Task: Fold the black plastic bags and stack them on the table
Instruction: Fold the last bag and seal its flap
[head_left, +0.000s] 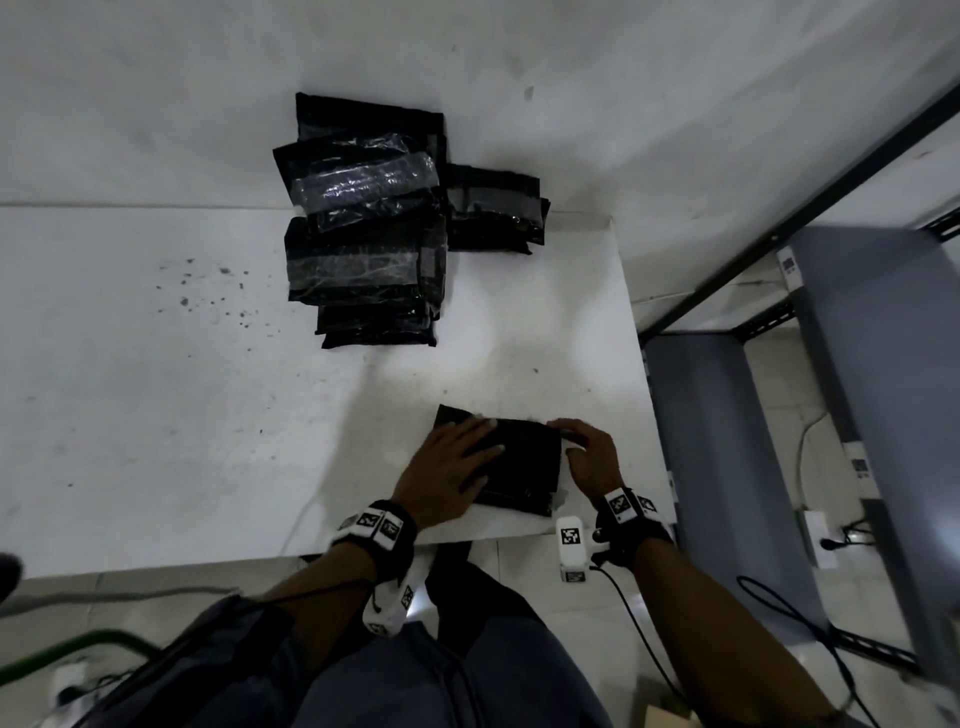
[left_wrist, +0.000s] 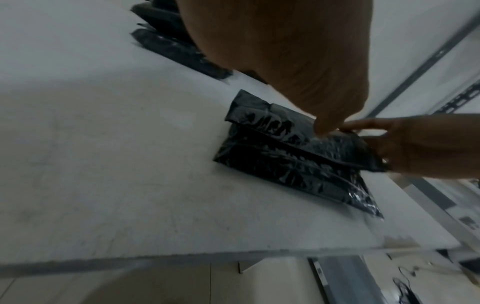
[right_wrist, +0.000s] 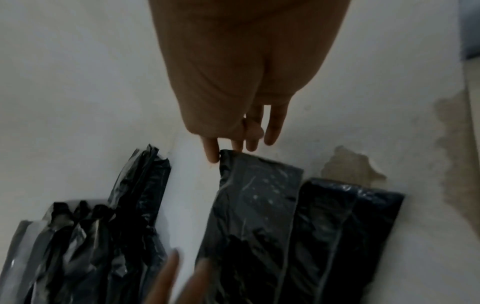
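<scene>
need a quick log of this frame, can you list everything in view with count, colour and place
bag being folded: one, black, near edge of the table, under both hands
pile of bags: count unclear, black with shiny patches, far middle of the table
smaller bag stack: count unclear, black, touching the pile's right side
table: one, white, speckled with dark spots at left
shelving: grey metal, right of the table
cables: black, on the floor at right
left hand: fingers flat, pressing on the bag
right hand: fingers curled at the bag's right edge
wrist bands: two, black with white markers
</scene>
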